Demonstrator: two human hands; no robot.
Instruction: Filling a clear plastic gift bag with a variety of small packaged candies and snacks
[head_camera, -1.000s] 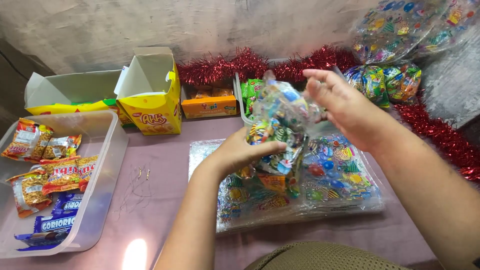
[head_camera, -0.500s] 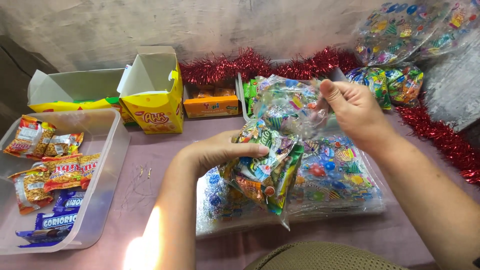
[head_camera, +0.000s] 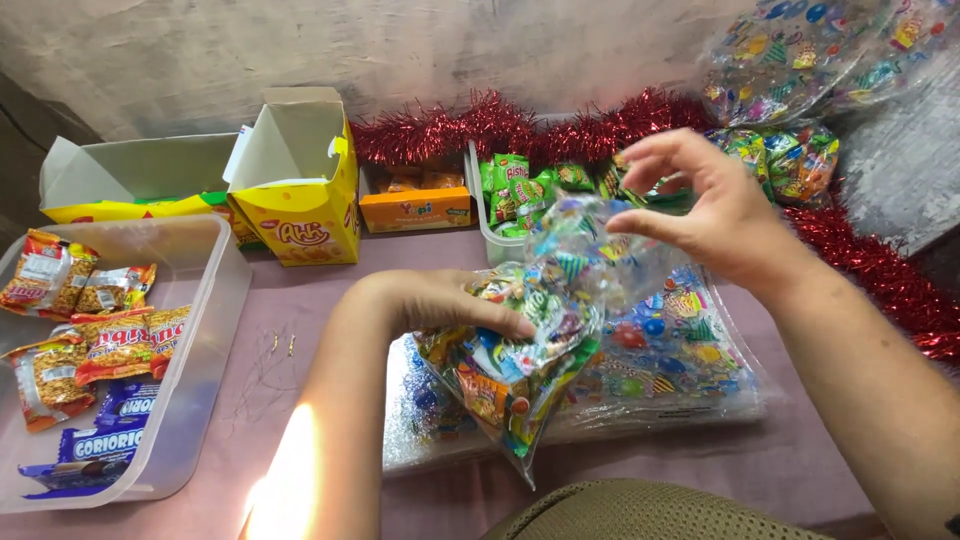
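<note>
Closing a filled treat bag (head_camera: 520, 350)
Left hand (head_camera: 430, 305) is gripping the snacks inside; right hand (head_camera: 710, 215) is pinching the bag's mouth, likely needing a twist next.

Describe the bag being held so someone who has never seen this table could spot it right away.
Start at the flat stack of printed clear bags on the pink table. Above it, the left hand and right hand hold one party bag. Unlike the stack, it bulges with snack packets.
</note>
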